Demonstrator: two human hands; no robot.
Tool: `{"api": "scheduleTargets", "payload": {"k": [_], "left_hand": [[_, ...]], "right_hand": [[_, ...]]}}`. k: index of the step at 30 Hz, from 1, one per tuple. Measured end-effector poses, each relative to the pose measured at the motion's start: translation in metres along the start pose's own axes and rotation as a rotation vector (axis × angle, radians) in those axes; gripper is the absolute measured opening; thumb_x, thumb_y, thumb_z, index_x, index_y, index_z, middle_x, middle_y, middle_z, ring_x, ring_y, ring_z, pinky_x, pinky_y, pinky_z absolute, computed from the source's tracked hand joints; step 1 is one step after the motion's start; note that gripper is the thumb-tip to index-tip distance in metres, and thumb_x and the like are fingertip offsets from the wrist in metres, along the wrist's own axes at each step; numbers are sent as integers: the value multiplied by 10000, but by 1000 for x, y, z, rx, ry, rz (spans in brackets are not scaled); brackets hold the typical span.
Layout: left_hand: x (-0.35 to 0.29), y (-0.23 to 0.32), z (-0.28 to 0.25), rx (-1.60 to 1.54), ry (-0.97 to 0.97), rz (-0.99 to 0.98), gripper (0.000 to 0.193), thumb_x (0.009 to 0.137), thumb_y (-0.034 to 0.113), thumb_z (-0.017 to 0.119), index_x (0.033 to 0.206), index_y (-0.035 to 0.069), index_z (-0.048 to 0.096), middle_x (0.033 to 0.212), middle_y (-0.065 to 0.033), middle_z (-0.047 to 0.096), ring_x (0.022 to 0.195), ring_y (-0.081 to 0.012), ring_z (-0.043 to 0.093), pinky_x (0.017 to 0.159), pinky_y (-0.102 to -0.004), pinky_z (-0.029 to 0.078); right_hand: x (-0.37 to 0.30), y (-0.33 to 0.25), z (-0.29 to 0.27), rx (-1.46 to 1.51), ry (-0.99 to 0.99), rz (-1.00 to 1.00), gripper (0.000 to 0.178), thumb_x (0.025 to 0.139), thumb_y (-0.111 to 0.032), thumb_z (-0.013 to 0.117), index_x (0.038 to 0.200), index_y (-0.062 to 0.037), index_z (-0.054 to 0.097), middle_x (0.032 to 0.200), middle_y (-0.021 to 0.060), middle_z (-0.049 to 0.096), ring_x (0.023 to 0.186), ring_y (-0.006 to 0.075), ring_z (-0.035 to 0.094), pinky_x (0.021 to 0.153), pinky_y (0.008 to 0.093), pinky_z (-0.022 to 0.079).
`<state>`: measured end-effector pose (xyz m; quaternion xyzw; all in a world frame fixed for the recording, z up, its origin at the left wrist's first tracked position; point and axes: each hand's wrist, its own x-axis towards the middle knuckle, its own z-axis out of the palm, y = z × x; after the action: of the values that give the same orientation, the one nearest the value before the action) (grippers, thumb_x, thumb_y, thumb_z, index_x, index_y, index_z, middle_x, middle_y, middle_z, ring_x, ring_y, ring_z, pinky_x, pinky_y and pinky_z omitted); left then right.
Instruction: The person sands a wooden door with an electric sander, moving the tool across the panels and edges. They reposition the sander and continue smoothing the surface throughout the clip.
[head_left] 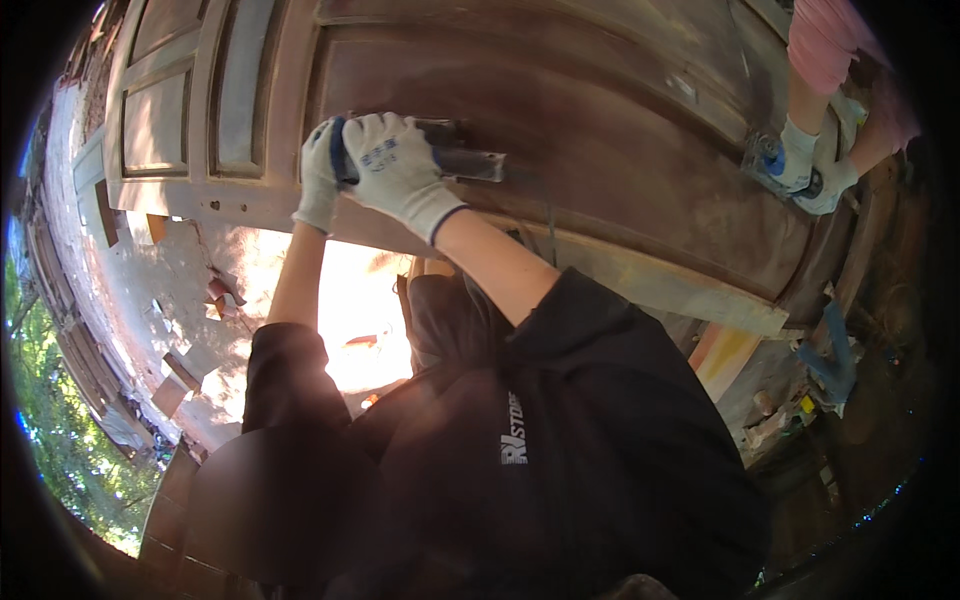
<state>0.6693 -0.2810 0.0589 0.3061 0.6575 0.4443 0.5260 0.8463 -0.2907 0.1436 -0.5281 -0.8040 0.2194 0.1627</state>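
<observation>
A brown panelled wooden door (560, 150) lies flat in front of me, its surface dull and dusty. Both my hands wear white knitted gloves and grip a dark power sander (475, 163) near the door's close edge. My left hand (319, 180) is closed round its left end, beside a blue part. My right hand (395, 172) wraps over the top, fingers curled, hiding most of the body. The sander's dark, flat end sticks out to the right of my right hand. Its underside is hidden.
At the far right another person's gloved hands (815, 165) hold a blue power tool (768, 158) on the same door. Wood scraps (180, 370) litter the sunlit ground at left. Blue cloth (830, 360) and debris lie at lower right. A cord (551, 225) hangs near the door's edge.
</observation>
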Motion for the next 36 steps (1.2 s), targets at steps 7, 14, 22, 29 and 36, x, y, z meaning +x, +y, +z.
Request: {"api": "scheduleTargets", "payload": {"k": [7, 14, 22, 29, 36], "left_hand": [[-125, -36, 227, 259, -86, 114, 309, 955, 254, 585, 1114, 4, 672, 1087, -168, 693, 983, -268, 653, 863, -363, 513], [-256, -20, 405, 447, -210, 115, 288, 936, 334, 565, 994, 70, 666, 959, -177, 697, 930, -407, 661, 844, -473, 516], [-275, -29, 405, 379, -319, 184, 249, 971, 308, 516, 966, 83, 622, 958, -178, 664, 950, -379, 641, 852, -490, 495], [-192, 1, 225, 387, -193, 6, 398, 976, 355, 522, 1161, 24, 643, 1172, -222, 657, 1144, -416, 589, 976, -455, 461], [-75, 4, 65, 249, -46, 125, 332, 996, 290, 555, 1143, 7, 647, 1014, -123, 672, 945, -220, 638, 837, -343, 506]], "right_hand": [[-158, 147, -99, 26, 102, 73, 668, 664, -445, 805, 1180, -96, 562, 1067, 115, 632, 1020, 295, 612, 889, 461, 478], [-303, 255, -184, -41, 19, 270, 772, 690, -472, 822, 1286, -77, 532, 1213, 144, 620, 1129, 337, 593, 959, 458, 474], [-318, 264, -190, -193, -184, 283, 837, 625, -301, 878, 1327, -55, 494, 1264, 176, 586, 1179, 354, 570, 1010, 461, 458], [-189, 129, -109, -223, -75, -64, 732, 687, -408, 805, 1267, -67, 518, 1222, 132, 594, 1136, 314, 578, 976, 461, 450], [-57, 24, -24, -71, -115, -23, 594, 714, -397, 776, 1154, -63, 559, 1068, 113, 613, 992, 279, 599, 838, 437, 485]]}}
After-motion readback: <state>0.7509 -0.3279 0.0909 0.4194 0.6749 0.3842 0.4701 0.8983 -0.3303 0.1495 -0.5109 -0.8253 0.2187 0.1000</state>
